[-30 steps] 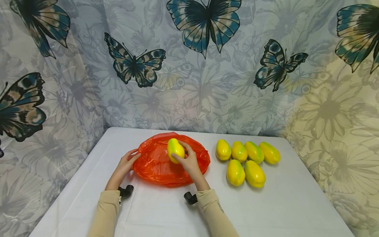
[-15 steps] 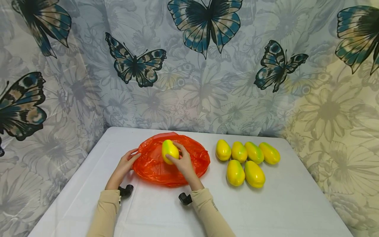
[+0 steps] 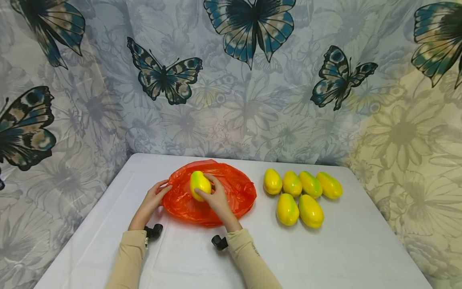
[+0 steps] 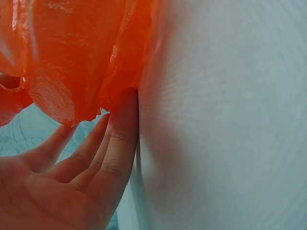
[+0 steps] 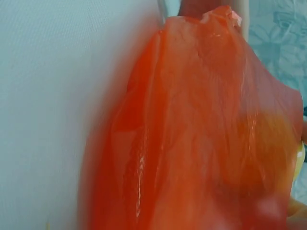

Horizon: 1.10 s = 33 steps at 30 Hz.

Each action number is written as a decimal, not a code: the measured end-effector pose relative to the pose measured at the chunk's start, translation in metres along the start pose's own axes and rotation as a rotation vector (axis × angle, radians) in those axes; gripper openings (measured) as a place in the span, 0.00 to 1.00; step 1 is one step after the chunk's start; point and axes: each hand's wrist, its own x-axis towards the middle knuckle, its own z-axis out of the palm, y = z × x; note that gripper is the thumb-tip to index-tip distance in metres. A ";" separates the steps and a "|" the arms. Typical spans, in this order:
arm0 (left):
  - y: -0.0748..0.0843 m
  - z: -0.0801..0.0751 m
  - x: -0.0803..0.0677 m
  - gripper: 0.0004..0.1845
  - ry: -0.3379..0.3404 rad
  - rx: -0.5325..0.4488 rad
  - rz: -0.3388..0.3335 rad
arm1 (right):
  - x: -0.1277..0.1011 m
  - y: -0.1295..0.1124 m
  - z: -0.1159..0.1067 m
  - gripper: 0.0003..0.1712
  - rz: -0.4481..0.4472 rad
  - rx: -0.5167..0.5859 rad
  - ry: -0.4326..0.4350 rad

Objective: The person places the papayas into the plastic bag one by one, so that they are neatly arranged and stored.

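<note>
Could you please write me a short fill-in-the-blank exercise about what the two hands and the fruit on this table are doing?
1. The right hand holds one yellow-green mango-shaped fruit over the crumpled ____ plastic bag.
2. The left hand touches the bag's ____ edge.
3. On the white table, ____ more yellow-green fruits lie right of the bag.

Missing words: orange; left; six

**Obscured and cut-off items**

Right wrist view: the orange bag (image 5: pixel 192 143) fills the frame, blurred at close range; the right hand is hidden, and only a yellow sliver of the held mango (image 5: pixel 301 160) shows at the edge. Left wrist view: the left hand (image 4: pixel 72 172) is cut off below, its thumb unseen. Head view: 1 mango (image 3: pixel 200 185) partly covered by the fingers (image 3: pixel 213 198).
</note>
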 end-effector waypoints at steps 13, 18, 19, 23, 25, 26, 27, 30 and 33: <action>-0.001 -0.001 0.001 0.38 0.002 0.002 0.019 | 0.002 0.000 0.014 0.34 0.019 -0.005 -0.006; -0.001 -0.002 0.000 0.38 -0.007 -0.019 0.024 | 0.000 -0.001 0.020 0.34 0.026 0.007 -0.008; -0.001 -0.002 0.001 0.38 -0.008 -0.024 0.025 | 0.000 0.000 0.021 0.34 0.022 0.006 -0.007; -0.001 -0.003 0.002 0.38 -0.009 -0.028 0.024 | 0.002 0.002 0.025 0.34 -0.002 -0.001 -0.003; 0.000 -0.002 0.002 0.39 -0.007 -0.019 0.019 | 0.002 0.002 0.027 0.34 -0.002 -0.003 -0.001; 0.000 -0.002 0.002 0.39 -0.006 -0.016 0.017 | 0.002 0.002 0.029 0.34 0.001 -0.002 0.000; 0.000 -0.002 0.003 0.39 -0.006 -0.014 0.016 | 0.002 0.002 0.030 0.34 0.002 0.002 0.000; -0.001 -0.002 0.002 0.39 -0.005 -0.015 0.016 | 0.001 0.003 0.033 0.34 0.002 0.013 0.001; -0.002 -0.002 0.002 0.39 -0.009 -0.016 0.017 | 0.001 0.004 0.036 0.34 0.001 0.020 0.001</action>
